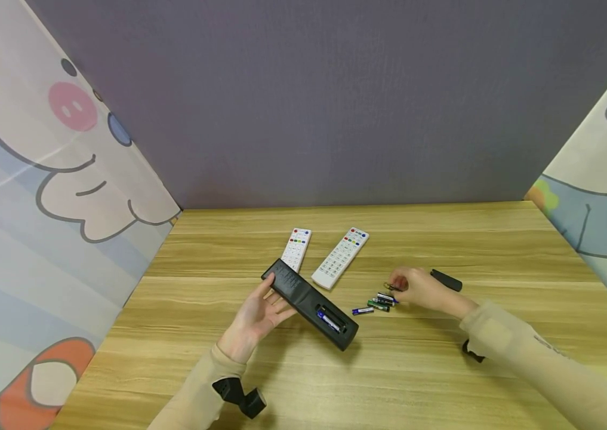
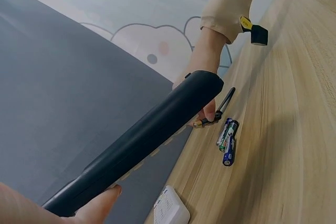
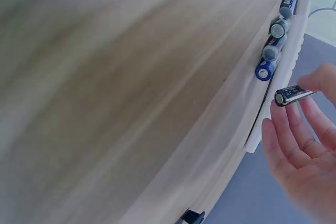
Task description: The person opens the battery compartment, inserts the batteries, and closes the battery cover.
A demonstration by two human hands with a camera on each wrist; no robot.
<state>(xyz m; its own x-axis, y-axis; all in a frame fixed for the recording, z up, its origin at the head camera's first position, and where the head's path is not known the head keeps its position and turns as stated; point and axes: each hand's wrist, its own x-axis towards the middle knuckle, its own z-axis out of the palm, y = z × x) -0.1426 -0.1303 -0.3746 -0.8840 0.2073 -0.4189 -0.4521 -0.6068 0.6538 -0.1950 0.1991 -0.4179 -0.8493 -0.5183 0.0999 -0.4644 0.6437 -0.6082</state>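
Only head view: battery point(image 1: 329, 321) inside remote point(image 1: 305, 300)

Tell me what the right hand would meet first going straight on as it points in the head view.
Probably the nearer white remote, ahead of the right hand; the hand's height is unclear, so it might pass above.

"What's worn on the arms?"
"Long beige sleeves, the left sleeve point(image 1: 198, 388) matching the right sleeve point(image 1: 518, 343)."
"Markings?"
"A small dark marking point(image 1: 548, 345) on the right one, perhaps lettering; it's too blurred to read."
"And the gear?"
"A black, blocky device point(image 1: 233, 394) at the left wrist; at the right, a black block point(image 2: 259, 35) beside a yellow piece point(image 2: 245, 23)."
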